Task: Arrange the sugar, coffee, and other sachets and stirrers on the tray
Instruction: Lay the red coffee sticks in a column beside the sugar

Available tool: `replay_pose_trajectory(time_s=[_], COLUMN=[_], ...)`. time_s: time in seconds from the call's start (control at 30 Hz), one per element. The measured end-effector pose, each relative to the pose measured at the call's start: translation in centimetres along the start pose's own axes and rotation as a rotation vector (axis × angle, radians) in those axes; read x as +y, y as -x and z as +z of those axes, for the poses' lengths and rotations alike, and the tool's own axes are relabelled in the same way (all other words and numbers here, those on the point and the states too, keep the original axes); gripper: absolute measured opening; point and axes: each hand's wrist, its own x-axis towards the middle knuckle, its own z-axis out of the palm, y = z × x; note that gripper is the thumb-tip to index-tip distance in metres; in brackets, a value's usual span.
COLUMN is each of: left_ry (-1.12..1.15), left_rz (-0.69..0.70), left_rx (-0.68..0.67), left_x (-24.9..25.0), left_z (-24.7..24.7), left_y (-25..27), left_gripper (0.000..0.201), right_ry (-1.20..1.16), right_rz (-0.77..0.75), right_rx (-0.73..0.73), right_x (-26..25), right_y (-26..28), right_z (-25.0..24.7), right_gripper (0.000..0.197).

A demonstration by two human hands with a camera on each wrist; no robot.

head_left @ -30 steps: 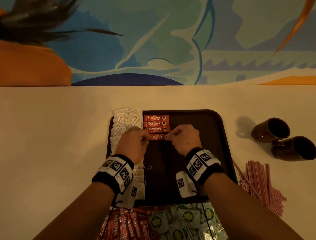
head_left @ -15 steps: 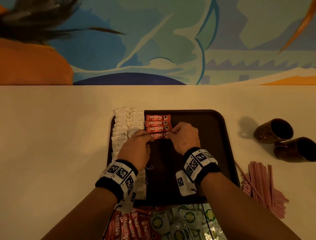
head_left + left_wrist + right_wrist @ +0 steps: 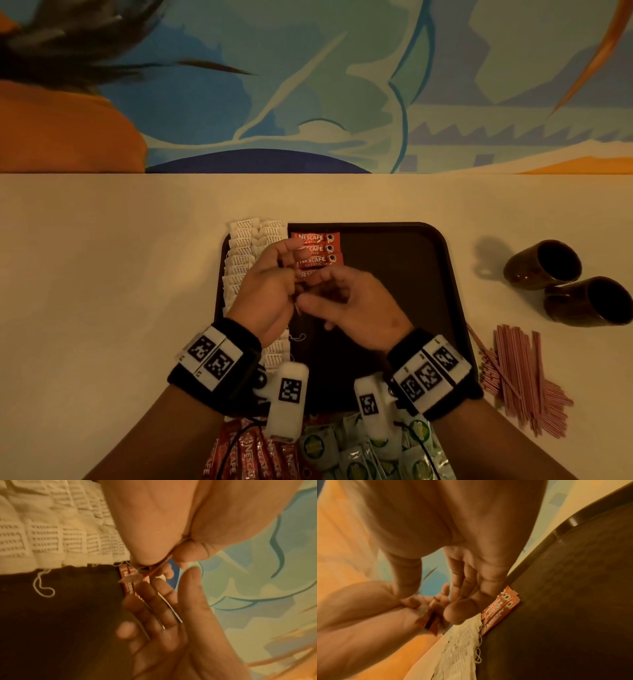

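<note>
A dark brown tray (image 3: pixel 394 260) lies on the table. White sachets (image 3: pixel 243 240) run in a column down its left side. Beside them, red Nescafe sachets (image 3: pixel 315 248) lie stacked in a short column; the lowest is partly hidden by my hands. My left hand (image 3: pixel 291 279) hovers over that column and pinches a thin bundle of red sachets (image 3: pixel 161 563) edge-on between thumb and fingers; the right wrist view shows the bundle (image 3: pixel 429 619) too. My right hand (image 3: pixel 322 291) hangs just right of it, with relaxed fingers (image 3: pixel 164 609) holding nothing, close to the bundle.
Two brown mugs (image 3: pixel 544 263) (image 3: pixel 589 301) lie on their sides to the right of the tray. A heap of pink stirrers (image 3: pixel 517 373) sits at the tray's front right. Loose red sachets (image 3: pixel 253 455) and green sachets (image 3: pixel 359 455) are piled at the near table edge.
Both hands were setting a red sachet into the column. They have since lifted and drawn back toward me, and the right hand has opened beside the left hand's bundle.
</note>
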Motion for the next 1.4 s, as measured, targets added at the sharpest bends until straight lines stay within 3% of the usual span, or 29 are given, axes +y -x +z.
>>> replay_pose_trajectory(time_s=[0.07,0.23,0.43,0.63,0.77,1.17,1.3,1.4], left_ry=[-0.016,-0.254,-0.473,-0.919,-1.095,-1.484,-1.481,-1.478], left_rz=[0.014,0.121,0.180,0.220,0.304,0.525,0.539,0.539], left_rx=[0.002,0.039,0.115,0.128,0.189,0.121,0.132,0.130], left_x=[-0.1,-0.9,-0.7,-1.7,-2.4,-4.2,-4.3,-4.4], left_z=[0.5,-0.2,-1.6,-2.6,-3.0,-2.5,-2.8,-3.2], left_y=[0.1,-0.1,0.2,-0.2,-0.8,-2.7,-2.9,-3.2], left_gripper=[0.065,0.038,0.014,0.014,0.016,0.020,0.019,0.023], right_ry=[0.014,-0.004,-0.016,0.075,0.222,0.454,0.485,0.511], right_rz=[-0.036,-0.053,0.007,0.110,0.191,0.251,0.230,0.195], right_rx=[0.004,0.138,0.289,0.354,0.349,0.402,0.408,0.385], right_x=[0.1,0.6,1.6,2.9,3.7,3.9,3.8,3.7], right_y=[0.3,-0.1,-0.3,-1.4,-3.2,-4.3,-4.6,-5.0], right_z=[0.3,-1.0,-2.9,-3.6,-3.4,-2.1,-2.3,-2.4], right_gripper=[0.032,0.018,0.019,0.017,0.018,0.021,0.024,0.038])
